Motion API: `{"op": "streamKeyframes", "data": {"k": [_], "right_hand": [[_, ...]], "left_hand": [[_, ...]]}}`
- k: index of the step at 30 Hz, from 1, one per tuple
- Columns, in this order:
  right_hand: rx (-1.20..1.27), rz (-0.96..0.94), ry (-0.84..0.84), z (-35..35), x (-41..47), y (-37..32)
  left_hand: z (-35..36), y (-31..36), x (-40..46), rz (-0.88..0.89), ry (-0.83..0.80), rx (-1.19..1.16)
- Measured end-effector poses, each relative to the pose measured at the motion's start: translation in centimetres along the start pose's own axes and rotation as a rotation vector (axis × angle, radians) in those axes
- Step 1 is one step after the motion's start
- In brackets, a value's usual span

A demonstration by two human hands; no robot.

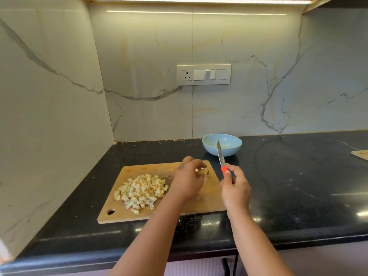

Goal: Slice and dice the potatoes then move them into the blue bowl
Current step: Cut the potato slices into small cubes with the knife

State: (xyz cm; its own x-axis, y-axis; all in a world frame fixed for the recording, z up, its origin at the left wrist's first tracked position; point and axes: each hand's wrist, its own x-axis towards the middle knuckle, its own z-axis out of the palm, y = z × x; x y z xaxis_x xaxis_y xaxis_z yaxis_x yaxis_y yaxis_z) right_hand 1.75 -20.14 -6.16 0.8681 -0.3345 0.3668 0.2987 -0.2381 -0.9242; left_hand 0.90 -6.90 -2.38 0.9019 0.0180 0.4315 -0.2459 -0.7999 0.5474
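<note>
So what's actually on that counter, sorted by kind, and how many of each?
Cutting boards: 2, the main board and one at the right edge
Bowls: 1, blue bowl
Knives: 1, knife
Diced potato piles: 1, pile
Potato pieces in hand: 1, piece
Total: 6

A polished black stone bench (298,186) runs across the lower half of my view, its speckled surface catching glints of light at lower right. Behind it rises a pale marble-look wall (258,56) veined in grey and gold, meeting a matching side wall (49,106) at left of frame. A white switch plate (204,74) with one socket sits at centre. A warm light strip (199,0) glows along the top edge.
</note>
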Motion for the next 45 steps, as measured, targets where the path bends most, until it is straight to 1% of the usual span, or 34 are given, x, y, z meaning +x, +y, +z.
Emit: {"op": "streamKeyframes", "data": {"k": [2, 4, 8, 9, 11, 13, 14, 17, 19, 21, 25, 28, 32, 37, 39, 45], "right_hand": [[-0.018, -0.029, -0.006, -0.2, -0.1, -0.2], [-0.07, -0.105, -0.011, -0.2, -0.4, -0.5], [-0.163, -0.356, -0.049, 0.3, -2.0, -1.5], [-0.183, -0.4, -0.069, 0.5, -2.3, -1.6], [-0.228, -0.43, -0.111, 0.6, -2.9, -1.6], [-0.239, -0.412, -0.13, 0.3, -3.7, -1.8], [-0.237, -0.395, -0.112, 0.0, -4.0, -1.8], [-0.252, -0.252, -0.024, -1.1, -5.3, -1.4], [-0.251, -0.167, -0.043, -1.9, -6.5, -1.1], [-0.294, -0.165, -0.099, -2.5, -8.3, -1.1], [-0.353, -0.181, -0.223, -3.3, -10.8, -2.3], [-0.468, -0.154, -0.313, -3.8, -10.9, -3.9], [-0.553, -0.136, -0.315, -4.1, -10.3, -5.7], [-0.633, -0.118, -0.397, -4.0, -10.1, -6.5], [-0.649, -0.125, -0.396, -3.9, -10.1, -6.5], [-0.684, -0.108, -0.417, -3.5, -9.7, -6.6]], "left_hand": [[-1.1, -1.2, -1.6, -0.14, 0.053, -0.108], [-1.6, -2.3, -3.0, -0.212, 0.074, -0.102], [-1.0, -2.7, -4.8, -0.134, 0.092, 0.047], [-0.8, -2.4, -5.0, -0.118, 0.088, 0.067], [-0.6, -2.2, -5.4, -0.109, 0.088, 0.073], [-0.8, -2.1, -6.1, -0.106, 0.109, 0.037], [-0.9, -2.1, -6.4, -0.102, 0.122, 0.017], [-1.7, -2.1, -7.7, -0.089, 0.116, 0.038], [-2.0, -2.3, -8.4, -0.044, 0.098, 0.081], [-1.9, -2.6, -8.4, -0.023, 0.078, 0.153], [-1.4, -3.0, -7.8, -0.065, -0.012, 0.254], [-1.2, -3.0, -7.6, -0.081, -0.02, 0.299], [-1.4, -3.3, -7.7, -0.141, 0.012, 0.244], [-1.4, -3.6, -7.8, -0.137, 0.07, 0.116], [-1.4, -3.6, -7.8, -0.14, 0.088, 0.124], [-1.3, -3.8, -7.7, -0.16, 0.078, 0.152]]}}
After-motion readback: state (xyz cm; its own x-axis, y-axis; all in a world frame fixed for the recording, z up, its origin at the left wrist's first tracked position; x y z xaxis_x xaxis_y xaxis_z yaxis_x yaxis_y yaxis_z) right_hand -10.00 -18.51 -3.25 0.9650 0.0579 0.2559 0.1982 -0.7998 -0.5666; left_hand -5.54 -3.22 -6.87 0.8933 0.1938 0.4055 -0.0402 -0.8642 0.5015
